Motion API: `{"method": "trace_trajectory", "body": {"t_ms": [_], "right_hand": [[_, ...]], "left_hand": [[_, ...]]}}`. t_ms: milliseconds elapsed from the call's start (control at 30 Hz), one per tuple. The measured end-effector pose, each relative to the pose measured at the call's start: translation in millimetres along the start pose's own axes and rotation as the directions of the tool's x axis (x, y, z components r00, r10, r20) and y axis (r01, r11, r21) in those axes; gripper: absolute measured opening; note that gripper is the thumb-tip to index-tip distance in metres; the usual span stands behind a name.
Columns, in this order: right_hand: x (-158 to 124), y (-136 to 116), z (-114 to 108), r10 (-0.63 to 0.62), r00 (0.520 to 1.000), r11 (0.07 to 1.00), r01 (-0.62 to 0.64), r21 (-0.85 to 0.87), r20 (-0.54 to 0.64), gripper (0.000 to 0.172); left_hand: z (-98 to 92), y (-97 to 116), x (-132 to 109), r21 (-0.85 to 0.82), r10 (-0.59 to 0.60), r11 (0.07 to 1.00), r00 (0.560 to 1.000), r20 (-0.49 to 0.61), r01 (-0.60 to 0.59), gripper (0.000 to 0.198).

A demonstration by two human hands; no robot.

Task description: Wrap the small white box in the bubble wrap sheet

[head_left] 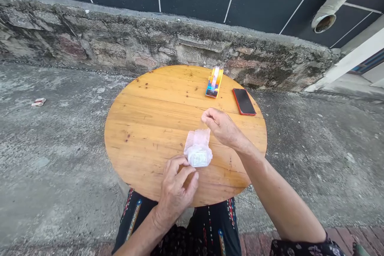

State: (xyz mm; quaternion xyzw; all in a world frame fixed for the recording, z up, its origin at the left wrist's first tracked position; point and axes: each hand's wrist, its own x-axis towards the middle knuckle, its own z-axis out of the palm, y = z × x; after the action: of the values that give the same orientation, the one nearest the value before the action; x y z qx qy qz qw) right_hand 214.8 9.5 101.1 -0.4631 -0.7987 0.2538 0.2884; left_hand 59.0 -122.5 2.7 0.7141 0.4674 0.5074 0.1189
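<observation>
A small white box (pixel 199 159) with faint print lies on a round wooden table (pixel 144 128), partly wrapped in translucent pinkish bubble wrap (pixel 198 138) that spreads out beyond it. At the package's lower left edge is my left hand (pixel 178 182), fingers apart and curved, the fingertips touching or very near the wrap. My right hand (pixel 220 126) hovers above the far end of the wrap, thumb and forefinger pressed together. Anything between those fingertips is too small to make out.
A yellow and blue tape dispenser (pixel 214 83) stands at the table's far side. Right of it lies a red-edged phone (pixel 244 101). Beyond the table runs a low stone wall (pixel 120 44). A small crumpled packet (pixel 39 102) is on the ground at left.
</observation>
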Motion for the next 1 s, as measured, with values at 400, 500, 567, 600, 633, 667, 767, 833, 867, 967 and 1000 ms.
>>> {"method": "trace_trajectory", "body": {"t_ms": [400,500,567,600,633,667,767,833,867,967,1000], "right_hand": [[11,0,-8,-0.017,0.998,1.0,0.016,-0.015,-0.053,0.015],[18,1,-12,-0.025,0.996,1.0,0.024,-0.016,-0.082,0.015],[24,1,-14,-0.025,0.995,1.0,0.023,-0.018,-0.098,0.015],[26,2,-15,-0.023,0.994,1.0,0.021,-0.019,-0.103,0.015],[29,2,-16,-0.02,0.994,1.0,0.018,-0.02,-0.105,0.015],[31,2,-17,-0.018,0.994,1.0,0.016,-0.021,-0.106,0.015],[36,7,-19,0.002,0.994,1.0,-0.005,-0.023,-0.105,0.015],[39,13,-19,0.032,0.994,0.999,-0.034,-0.017,-0.104,0.015],[42,17,-18,0.051,0.994,0.999,-0.052,-0.011,-0.101,0.015],[51,34,-16,0.128,0.988,0.992,-0.127,0.014,-0.088,0.016],[55,40,-14,0.152,0.985,0.988,-0.151,0.019,-0.08,0.016]], "left_hand": [[-0.1,-3,-4,0.007,-0.128,0.992,0.992,-0.019,0.128,0.02],[1.7,-4,-1,0.023,-0.11,0.994,0.994,-0.014,0.11,0.018],[2.6,-7,4,0.029,-0.103,0.994,0.995,-0.01,0.104,0.017],[3.0,-8,7,0.032,-0.105,0.994,0.994,-0.008,0.105,0.017],[3.4,-9,9,0.036,-0.107,0.994,0.994,-0.003,0.107,0.016],[3.7,-10,11,0.041,-0.109,0.993,0.994,0.001,0.109,0.016],[3.5,-14,13,0.054,-0.1,0.994,0.995,0.013,0.099,0.017],[2.2,-15,12,0.052,-0.085,0.995,0.996,0.012,0.085,0.018],[1.3,-16,11,0.049,-0.081,0.996,0.997,0.009,0.081,0.018],[-2.0,-16,8,0.032,-0.085,0.996,0.996,0.004,0.085,0.017],[-3.1,-16,7,0.026,-0.093,0.995,0.996,0.01,0.092,0.017]]}}
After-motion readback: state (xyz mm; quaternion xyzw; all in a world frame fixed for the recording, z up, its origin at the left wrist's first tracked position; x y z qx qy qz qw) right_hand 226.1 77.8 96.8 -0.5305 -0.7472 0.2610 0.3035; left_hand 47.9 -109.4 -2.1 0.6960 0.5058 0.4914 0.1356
